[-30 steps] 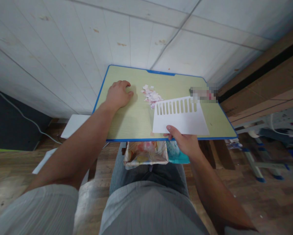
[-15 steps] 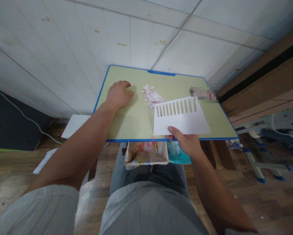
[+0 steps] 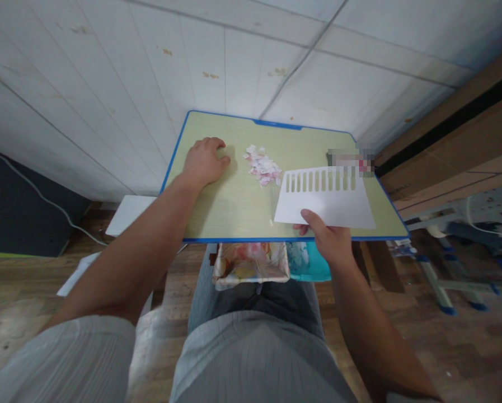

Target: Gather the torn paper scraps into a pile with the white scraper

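My right hand (image 3: 328, 238) grips a white slotted sheet (image 3: 330, 211) by its near edge, thumb on top and fingers beneath. A row of several rounded slots runs along the sheet's far side. Just left of the sheet's far corner lies a heap of torn paper scraps (image 3: 263, 166), white and pinkish. My left hand (image 3: 206, 161) rests on the left part of the pale green tabletop (image 3: 229, 210), its fingers loosely curved and apart, holding nothing. The scraps lie to the right of that hand, not touching it.
A blurred-out item (image 3: 349, 160) lies at the table's right side. Below the near edge hang a patterned fabric bin (image 3: 251, 275) and a turquoise bin (image 3: 312, 274). Cardboard boxes (image 3: 452, 129) stand to the right, and a white panelled wall (image 3: 200, 50) rises behind.
My right hand has moved the slotted sheet to the right, away from the scraps, turning it slightly. My left hand has stayed in place.
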The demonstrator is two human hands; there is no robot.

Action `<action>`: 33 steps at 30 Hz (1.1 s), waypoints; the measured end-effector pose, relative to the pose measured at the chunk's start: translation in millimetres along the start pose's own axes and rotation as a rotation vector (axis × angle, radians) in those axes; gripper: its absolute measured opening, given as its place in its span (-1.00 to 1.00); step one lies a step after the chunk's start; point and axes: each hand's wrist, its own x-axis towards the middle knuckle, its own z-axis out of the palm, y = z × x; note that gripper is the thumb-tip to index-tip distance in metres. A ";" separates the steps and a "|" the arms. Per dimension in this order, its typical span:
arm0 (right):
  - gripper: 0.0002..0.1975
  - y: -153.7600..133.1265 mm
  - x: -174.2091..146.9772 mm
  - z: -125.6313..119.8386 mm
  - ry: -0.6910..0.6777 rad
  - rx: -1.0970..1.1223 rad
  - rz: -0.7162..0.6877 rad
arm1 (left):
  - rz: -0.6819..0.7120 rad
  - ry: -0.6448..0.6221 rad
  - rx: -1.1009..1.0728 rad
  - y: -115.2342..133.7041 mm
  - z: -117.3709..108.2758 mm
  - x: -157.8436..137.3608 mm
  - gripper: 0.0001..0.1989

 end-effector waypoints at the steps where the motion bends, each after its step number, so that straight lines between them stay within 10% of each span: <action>1: -0.53 -0.3 -0.3 0.6 -0.021 -0.012 -0.002 | 0.000 0.002 0.001 -0.4 0.3 0.1 -0.59; 18: -0.64 2.9 4.7 -74.3 -0.031 -0.124 0.105 | 0.004 0.008 -0.029 -5.9 2.9 2.2 -0.62; 33: -0.60 13.3 42.9 -15.7 0.100 0.020 -0.015 | -0.015 -0.018 0.031 1.2 -9.4 1.5 -0.59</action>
